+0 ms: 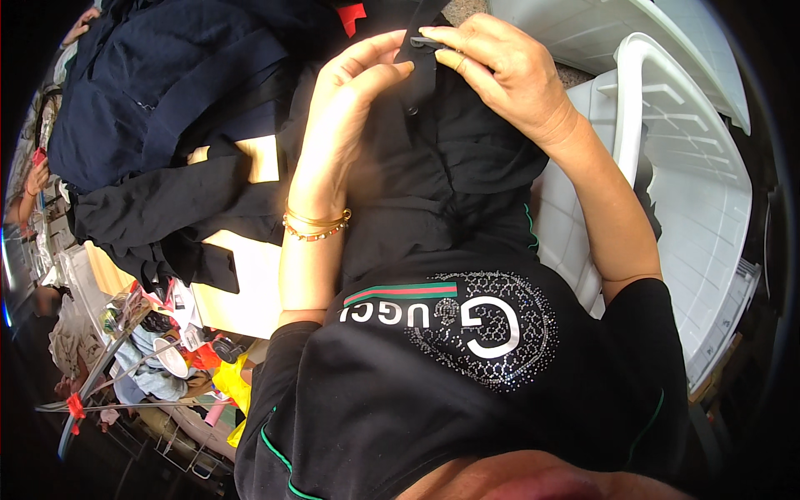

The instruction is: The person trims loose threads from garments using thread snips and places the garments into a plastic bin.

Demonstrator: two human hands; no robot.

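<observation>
A black garment point(417, 183) lies across my lap, with a small dark button on its narrow band. My left hand point(354, 83) pinches the edge of that band between thumb and fingers. Facing it, my right hand point(512, 79) is closed, thumb and fingers pinched on a small dark grey piece point(427, 42) that touches the band. It looks like the tip of a small tool, but most of it is hidden by the fingers, and I cannot make out its kind.
Dark navy garments point(158, 100) are heaped at the far left, above a light wooden tabletop point(237, 292). A white plastic basket point(692, 192) stands close by my right arm. Lower left, a wire rack, a white cup point(171, 357) and yellow cloth point(235, 383) crowd together. Another person's hand point(37, 177) shows at the left edge.
</observation>
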